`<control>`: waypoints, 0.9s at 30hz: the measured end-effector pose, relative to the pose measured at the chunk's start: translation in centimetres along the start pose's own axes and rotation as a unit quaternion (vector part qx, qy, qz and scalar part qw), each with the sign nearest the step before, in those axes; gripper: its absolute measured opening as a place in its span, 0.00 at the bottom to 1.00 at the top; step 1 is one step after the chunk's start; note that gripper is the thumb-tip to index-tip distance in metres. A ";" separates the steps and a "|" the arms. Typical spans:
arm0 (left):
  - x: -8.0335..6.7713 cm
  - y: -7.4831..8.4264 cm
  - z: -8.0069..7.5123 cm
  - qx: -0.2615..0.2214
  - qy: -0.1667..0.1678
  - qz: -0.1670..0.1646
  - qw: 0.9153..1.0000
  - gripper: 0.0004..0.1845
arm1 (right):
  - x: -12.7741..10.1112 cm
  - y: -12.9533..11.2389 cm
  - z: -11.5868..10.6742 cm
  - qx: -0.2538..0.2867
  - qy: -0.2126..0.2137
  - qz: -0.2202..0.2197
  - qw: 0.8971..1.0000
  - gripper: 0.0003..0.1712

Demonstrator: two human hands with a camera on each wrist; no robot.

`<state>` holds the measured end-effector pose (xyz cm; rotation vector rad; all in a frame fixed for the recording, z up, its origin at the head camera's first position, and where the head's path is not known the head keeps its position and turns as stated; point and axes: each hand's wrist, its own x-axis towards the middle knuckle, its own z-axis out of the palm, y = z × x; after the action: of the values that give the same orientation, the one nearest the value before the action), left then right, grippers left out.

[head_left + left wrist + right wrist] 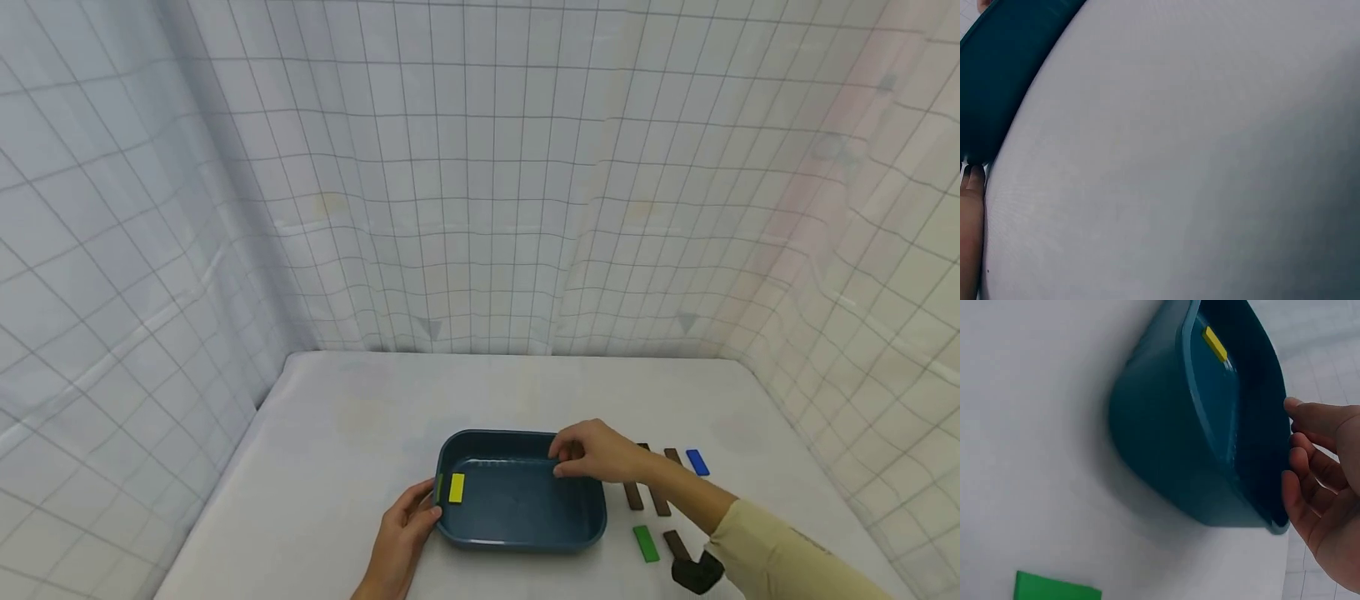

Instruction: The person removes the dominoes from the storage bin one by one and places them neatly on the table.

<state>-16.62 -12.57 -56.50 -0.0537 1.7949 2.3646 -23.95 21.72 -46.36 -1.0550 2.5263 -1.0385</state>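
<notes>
A dark blue plastic tray [517, 546] sits on the white table. My left hand [401, 533] grips its left side, the thumb at the rim and the fingers along the outer wall. In the tray lie a yellow block [457, 488] and, against the left wall, a green block [439, 487]. My right hand [588, 452] is over the tray's far right corner, fingers loosely bent and nothing visible between thumb and fingers. In the right wrist view, the fingertips [1291, 478] overlap the tray's rim [1200, 419].
Right of the tray lie several dark brown strips [634, 497], a green block [646, 543] and a blue block [697, 462], partly behind my right forearm. A black object [697, 575] shows beside the right sleeve [780, 550]. White grid-patterned curtains [487, 208] stand around the table.
</notes>
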 end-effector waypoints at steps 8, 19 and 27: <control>-0.6 -0.3 0.0 0.033 0.024 -0.019 0.999 0.29 | 5.1 -1.2 2.1 -0.024 -0.079 -0.032 0.996 0.14; -0.5 -0.3 0.1 0.016 -0.001 -0.006 1.000 0.29 | 9.6 -1.9 4.8 -0.055 -0.116 -0.047 0.991 0.14; -0.1 0.0 -0.3 -0.003 -0.014 0.002 1.000 0.29 | 11.7 -2.1 7.9 -0.090 -0.107 -0.037 0.990 0.17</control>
<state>-16.55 -12.91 -56.53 -0.0176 1.7776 2.3611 -27.79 8.43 -49.82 -1.2451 2.4570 -0.6819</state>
